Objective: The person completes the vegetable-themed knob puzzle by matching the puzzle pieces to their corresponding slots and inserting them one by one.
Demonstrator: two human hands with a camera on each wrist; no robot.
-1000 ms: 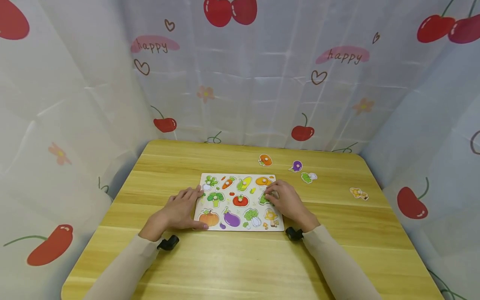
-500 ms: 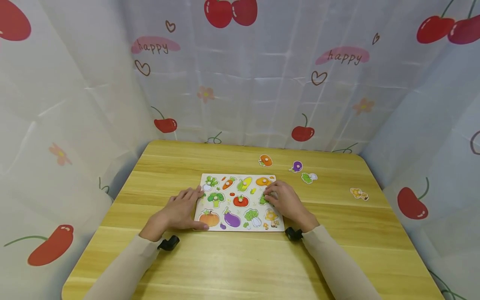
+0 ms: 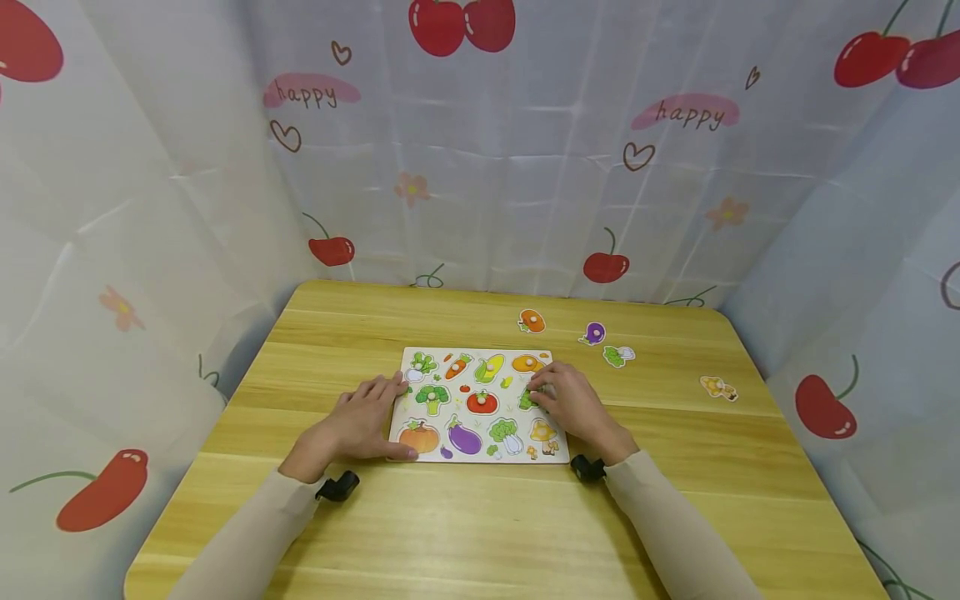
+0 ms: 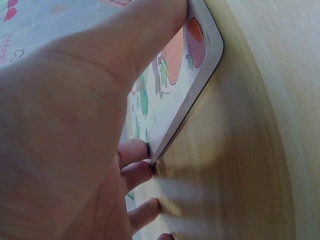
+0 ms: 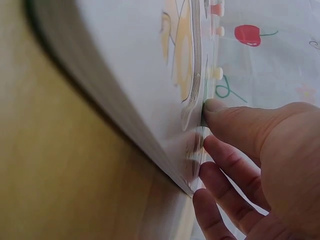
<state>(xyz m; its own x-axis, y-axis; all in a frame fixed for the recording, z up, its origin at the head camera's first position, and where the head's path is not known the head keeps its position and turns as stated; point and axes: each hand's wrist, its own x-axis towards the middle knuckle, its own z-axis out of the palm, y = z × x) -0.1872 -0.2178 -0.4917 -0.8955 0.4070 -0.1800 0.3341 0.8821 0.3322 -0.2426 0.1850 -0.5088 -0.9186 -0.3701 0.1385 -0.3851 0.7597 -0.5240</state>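
Observation:
A vegetable puzzle board (image 3: 450,421) lies flat on the table. Knobbed pieces such as the broccoli piece (image 3: 431,399) and tomato piece (image 3: 482,402) sit in its upper two rows. In the bottom row, the printed pumpkin, eggplant, cabbage and mushroom spaces have no knobs. My left hand (image 3: 360,421) rests on the board's left side, fingers spread along the edge and thumb on the near corner. At the right end of the middle row, my right hand (image 3: 573,404) pinches a green puzzle piece (image 3: 525,400), mostly hidden by the fingers. The right wrist view shows that thumb (image 5: 220,112) against the board's surface.
Behind and right of the board lie loose pieces: a pumpkin piece (image 3: 532,321), an eggplant piece (image 3: 592,333), a cabbage piece (image 3: 618,356) and a mushroom piece (image 3: 718,387). A cherry-print curtain (image 3: 480,167) surrounds the back and sides of the wooden table (image 3: 465,525).

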